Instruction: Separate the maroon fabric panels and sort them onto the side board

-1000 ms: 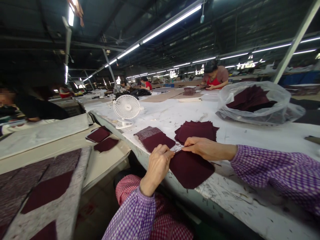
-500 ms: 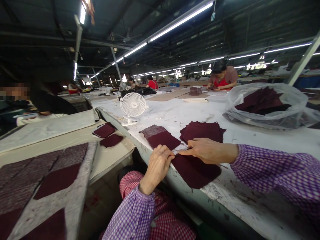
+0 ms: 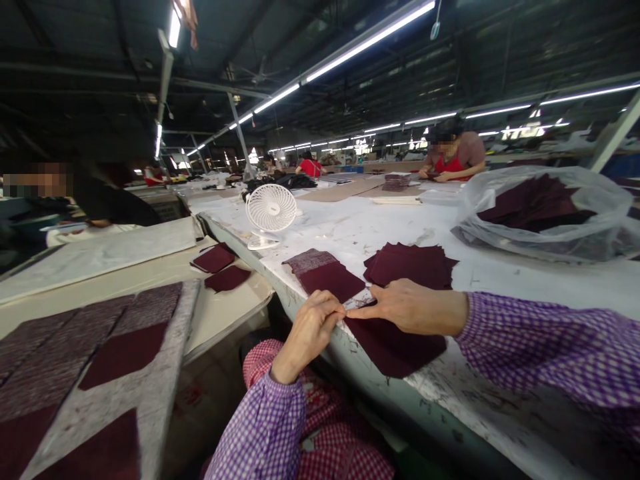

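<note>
A maroon fabric piece (image 3: 400, 350) lies at the near table edge, its front corner hanging slightly over. My left hand (image 3: 313, 327) pinches at its left corner, thumb and fingers pressed together; what lies between the fingertips is mostly hidden. Over the back of the same piece rests my right hand (image 3: 413, 307), index finger stretched out to meet the left fingertips, thumb apart. Just behind my hands are a stack of maroon fabric pieces (image 3: 413, 263) and a flat piece with a speckled band (image 3: 327, 277).
A small white fan (image 3: 271, 208) stands on the white table (image 3: 345, 223). To the right is a clear plastic bag (image 3: 550, 243) of maroon pieces. More fabric pieces (image 3: 125, 357) lie on a lower surface at left. A co-worker (image 3: 455, 157) stands across the table.
My right index finger has slid slightly left to the left fingertips at the corner. My left hand still pinches there. The whole view has shifted a little.
</note>
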`<state>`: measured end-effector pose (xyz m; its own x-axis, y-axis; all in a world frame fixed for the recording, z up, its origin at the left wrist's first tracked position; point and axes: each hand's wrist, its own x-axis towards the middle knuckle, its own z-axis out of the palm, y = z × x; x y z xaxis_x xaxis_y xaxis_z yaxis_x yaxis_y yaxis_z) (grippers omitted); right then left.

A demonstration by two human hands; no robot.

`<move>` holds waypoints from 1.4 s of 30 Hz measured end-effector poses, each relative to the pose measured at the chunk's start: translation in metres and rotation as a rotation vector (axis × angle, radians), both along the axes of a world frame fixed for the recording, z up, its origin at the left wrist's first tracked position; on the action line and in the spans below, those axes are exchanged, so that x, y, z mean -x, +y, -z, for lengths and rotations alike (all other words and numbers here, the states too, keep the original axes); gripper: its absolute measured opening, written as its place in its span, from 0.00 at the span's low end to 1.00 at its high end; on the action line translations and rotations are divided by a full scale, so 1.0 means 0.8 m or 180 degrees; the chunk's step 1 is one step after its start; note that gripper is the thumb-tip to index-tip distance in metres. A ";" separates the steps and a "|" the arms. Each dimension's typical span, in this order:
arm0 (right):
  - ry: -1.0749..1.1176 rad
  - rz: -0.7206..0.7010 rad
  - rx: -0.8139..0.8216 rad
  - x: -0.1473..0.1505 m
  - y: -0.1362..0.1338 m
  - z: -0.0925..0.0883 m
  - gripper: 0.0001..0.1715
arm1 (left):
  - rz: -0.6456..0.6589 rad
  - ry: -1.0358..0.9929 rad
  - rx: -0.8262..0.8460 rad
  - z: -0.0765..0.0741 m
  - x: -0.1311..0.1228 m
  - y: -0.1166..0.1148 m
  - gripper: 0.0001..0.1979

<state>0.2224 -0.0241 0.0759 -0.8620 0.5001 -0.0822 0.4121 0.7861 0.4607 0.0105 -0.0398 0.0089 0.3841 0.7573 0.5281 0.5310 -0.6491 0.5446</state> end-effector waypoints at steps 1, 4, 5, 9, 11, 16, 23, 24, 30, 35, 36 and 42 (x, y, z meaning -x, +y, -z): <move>0.0058 -0.0047 -0.0055 0.002 -0.001 0.002 0.35 | 0.0010 -0.0124 0.0086 0.000 0.003 0.000 0.08; 0.0274 -0.0057 0.0031 0.002 0.005 0.005 0.33 | -0.0143 -0.0492 0.0206 -0.001 0.011 0.001 0.07; 0.0362 0.0012 0.0157 0.000 0.010 0.005 0.32 | -0.0245 -0.0536 0.0162 -0.002 0.011 0.002 0.07; 0.0787 0.0573 0.1016 -0.009 0.035 0.004 0.22 | -0.0631 -0.0140 -0.0099 -0.007 0.002 0.008 0.05; 0.0934 0.0608 0.1376 -0.011 0.045 0.005 0.12 | -0.0756 0.0274 -0.0115 -0.011 -0.007 0.014 0.08; 0.1434 0.0406 0.1856 -0.026 0.066 -0.003 0.04 | -0.1073 0.1057 -0.0069 -0.013 -0.023 0.030 0.08; 0.2084 0.1886 0.0952 -0.107 0.133 -0.008 0.15 | -0.1149 0.1577 -0.0359 -0.011 -0.039 0.035 0.06; 0.2051 0.2104 0.0724 -0.115 0.140 -0.004 0.17 | -0.1169 0.1563 -0.0377 -0.011 -0.041 0.037 0.07; 0.2176 0.1391 -0.0082 -0.091 0.124 0.001 0.17 | -0.1580 0.0066 0.0368 -0.008 -0.028 0.059 0.08; 0.2167 0.0147 0.0674 -0.011 0.094 -0.011 0.17 | -0.1346 -0.1027 0.0925 -0.002 -0.006 0.077 0.07; 0.2120 0.0044 0.0703 0.002 0.092 -0.010 0.17 | -0.1325 -0.1079 0.0928 -0.001 -0.006 0.079 0.07; 0.1386 0.0255 0.0775 0.049 0.109 0.022 0.17 | -0.1095 -0.2249 0.1011 0.008 -0.004 0.078 0.05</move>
